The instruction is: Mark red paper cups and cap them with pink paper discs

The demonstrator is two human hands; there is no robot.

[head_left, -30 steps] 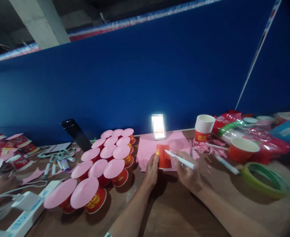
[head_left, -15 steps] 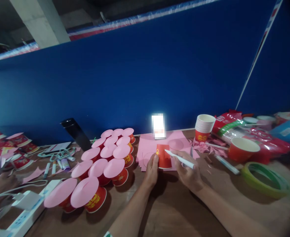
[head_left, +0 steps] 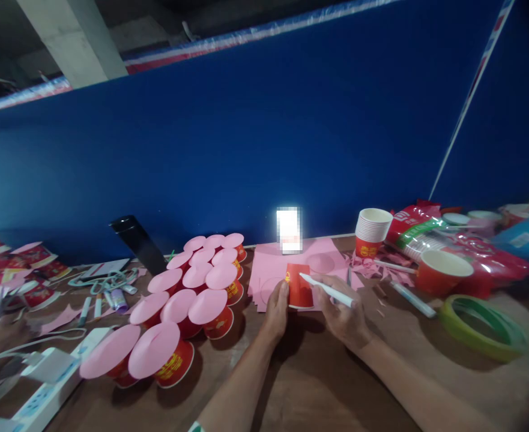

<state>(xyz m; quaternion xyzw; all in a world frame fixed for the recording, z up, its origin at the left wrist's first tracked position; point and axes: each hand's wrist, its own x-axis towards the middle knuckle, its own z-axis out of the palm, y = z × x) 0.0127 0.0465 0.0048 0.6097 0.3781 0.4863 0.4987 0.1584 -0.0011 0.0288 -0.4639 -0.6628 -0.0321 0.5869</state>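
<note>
My left hand (head_left: 277, 309) is closed around the left side of a red paper cup (head_left: 299, 287), which is upside down with its rim toward me. Yellow lettering shows at the cup's left edge. In my right hand (head_left: 345, 312) is a white marker pen (head_left: 329, 289), its tip against or very close to the cup's side; I cannot tell whether it touches. Beneath and behind the cup lie pink paper sheets (head_left: 264, 264) with round outlines on them. Left of my hands stand several upturned red cups (head_left: 176, 363) topped with pink paper cones (head_left: 155, 350).
A stack of paper cups (head_left: 374, 225), pink scraps, an upright red cup (head_left: 444, 273), a capped marker (head_left: 412, 299) and a green tape roll (head_left: 483, 327) lie right. A black bottle (head_left: 139, 245) and white power strip (head_left: 48, 390) are left, near another person's hand (head_left: 9, 333).
Almost nothing differs. The marker's tip and the cup have shifted very slightly; both hands keep their hold. At the far left, the other person's hand has moved a little.
</note>
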